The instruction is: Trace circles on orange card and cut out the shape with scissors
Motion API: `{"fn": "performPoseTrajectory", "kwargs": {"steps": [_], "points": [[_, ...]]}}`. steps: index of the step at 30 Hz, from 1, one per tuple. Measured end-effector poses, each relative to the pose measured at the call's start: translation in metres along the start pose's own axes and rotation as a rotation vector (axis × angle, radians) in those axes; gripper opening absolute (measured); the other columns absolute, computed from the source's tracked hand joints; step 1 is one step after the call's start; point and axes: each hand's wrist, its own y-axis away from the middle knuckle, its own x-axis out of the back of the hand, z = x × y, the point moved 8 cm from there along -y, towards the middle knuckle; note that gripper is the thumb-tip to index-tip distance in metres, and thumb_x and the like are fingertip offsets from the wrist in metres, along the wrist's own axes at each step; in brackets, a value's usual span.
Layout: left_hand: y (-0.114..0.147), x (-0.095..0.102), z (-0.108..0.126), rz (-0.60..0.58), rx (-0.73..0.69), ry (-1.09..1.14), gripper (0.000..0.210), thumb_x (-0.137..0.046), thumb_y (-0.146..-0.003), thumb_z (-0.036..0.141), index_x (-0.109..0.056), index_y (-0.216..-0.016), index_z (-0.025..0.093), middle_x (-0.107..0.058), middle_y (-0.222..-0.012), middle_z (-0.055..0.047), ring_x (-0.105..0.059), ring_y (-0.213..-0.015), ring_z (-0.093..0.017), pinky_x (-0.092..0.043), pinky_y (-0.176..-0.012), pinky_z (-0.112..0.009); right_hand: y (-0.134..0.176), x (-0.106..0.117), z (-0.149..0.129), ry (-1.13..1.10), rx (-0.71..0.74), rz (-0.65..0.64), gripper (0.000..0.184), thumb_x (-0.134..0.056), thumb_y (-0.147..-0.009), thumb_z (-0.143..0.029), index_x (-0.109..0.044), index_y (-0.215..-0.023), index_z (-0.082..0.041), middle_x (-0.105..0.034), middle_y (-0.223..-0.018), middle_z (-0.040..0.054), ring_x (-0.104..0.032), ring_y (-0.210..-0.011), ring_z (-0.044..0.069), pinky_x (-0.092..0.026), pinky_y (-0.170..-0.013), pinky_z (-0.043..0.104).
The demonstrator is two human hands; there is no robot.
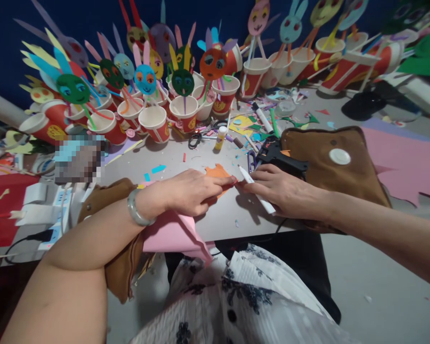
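Observation:
My left hand lies over an orange paper scrap with its index finger stretched out. That fingertip presses a small red piece down on the table, while the other fingers curl under. Facing it from the right, my right hand is closed round a white marker pen. The pen's dark tip points up and left, just right of the red piece. A black glue gun lies right behind my right hand. Pink paper hangs over the table edge below my left wrist.
Paper cups with paper-faced figures line the back. A glue stick and black-handled scissors stand amid paper scraps. On the right lies a brown pouch; a power strip with plugs is at left.

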Motion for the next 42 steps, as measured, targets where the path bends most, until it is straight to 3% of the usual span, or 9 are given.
{"fn": "performPoseTrajectory", "kwargs": {"steps": [10, 15, 19, 22, 28, 35, 42], "points": [[-0.001, 0.000, 0.002, -0.005, -0.018, 0.032, 0.023, -0.052, -0.082, 0.017, -0.073, -0.092, 0.019, -0.072, -0.113, -0.008, -0.063, -0.069, -0.018, -0.043, -0.059, -0.035, 0.001, 0.002, 0.002, -0.046, -0.017, -0.001, 0.051, -0.052, -0.069, -0.008, -0.054, -0.119, -0.017, -0.069, -0.096, 0.0117, -0.061, -0.092, 0.027, -0.042, -0.090, 0.042], [-0.001, 0.002, 0.004, -0.005, -0.007, 0.058, 0.023, -0.049, -0.083, 0.016, -0.072, -0.090, 0.018, -0.057, -0.147, -0.005, -0.064, -0.071, -0.015, -0.044, -0.061, -0.033, 0.008, 0.025, -0.002, -0.153, -0.038, 0.158, 0.051, -0.052, -0.085, -0.013, -0.046, -0.136, -0.019, -0.067, -0.096, 0.0103, -0.062, -0.089, 0.026, -0.047, -0.089, 0.045], [0.001, 0.004, 0.004, 0.001, -0.001, 0.059, 0.023, -0.051, -0.081, 0.014, -0.071, -0.092, 0.018, -0.049, -0.156, -0.002, -0.064, -0.072, -0.013, -0.043, -0.061, -0.032, 0.016, 0.045, -0.016, -0.172, -0.049, 0.361, 0.056, -0.054, -0.093, -0.011, -0.040, -0.147, -0.020, -0.067, -0.084, 0.0046, -0.062, -0.078, 0.021, -0.051, -0.086, 0.041], [0.001, 0.003, 0.003, -0.008, -0.002, 0.046, 0.020, -0.054, -0.077, 0.014, -0.071, -0.089, 0.018, -0.046, -0.158, 0.000, -0.063, -0.069, -0.014, -0.043, -0.059, -0.034, 0.019, 0.045, -0.026, -0.192, -0.089, 0.439, 0.051, -0.058, -0.092, -0.010, -0.048, -0.141, -0.022, -0.065, -0.078, 0.0016, -0.061, -0.065, 0.017, -0.053, -0.079, 0.040], [0.001, 0.004, 0.002, 0.031, -0.003, 0.061, 0.023, -0.052, -0.083, 0.015, -0.073, -0.092, 0.019, -0.050, -0.155, -0.002, -0.065, -0.074, -0.015, -0.046, -0.064, -0.035, 0.016, 0.029, -0.033, -0.205, -0.317, 0.562, 0.021, -0.060, -0.090, -0.015, -0.057, -0.109, -0.024, -0.069, -0.079, 0.0034, -0.065, -0.069, 0.021, -0.054, -0.070, 0.038], [0.002, 0.003, 0.002, 0.053, -0.029, 0.074, 0.026, -0.050, -0.083, 0.015, -0.072, -0.096, 0.019, -0.048, -0.157, -0.001, -0.069, -0.087, -0.020, -0.049, -0.069, -0.036, 0.000, 0.017, -0.043, -0.116, -0.296, 0.517, 0.010, -0.058, -0.095, -0.015, -0.056, -0.103, -0.021, -0.073, -0.078, 0.0025, -0.066, -0.062, 0.016, -0.051, -0.075, 0.036], [0.003, 0.003, 0.002, 0.010, -0.003, 0.089, 0.023, -0.052, -0.083, 0.014, -0.070, -0.095, 0.018, -0.043, -0.160, -0.002, -0.069, -0.090, -0.018, -0.048, -0.071, -0.033, -0.005, 0.010, -0.039, -0.104, -0.309, 0.477, 0.013, -0.059, -0.094, -0.013, -0.054, -0.102, -0.021, -0.075, -0.080, 0.0019, -0.069, -0.065, 0.016, -0.046, -0.078, 0.036]]}}
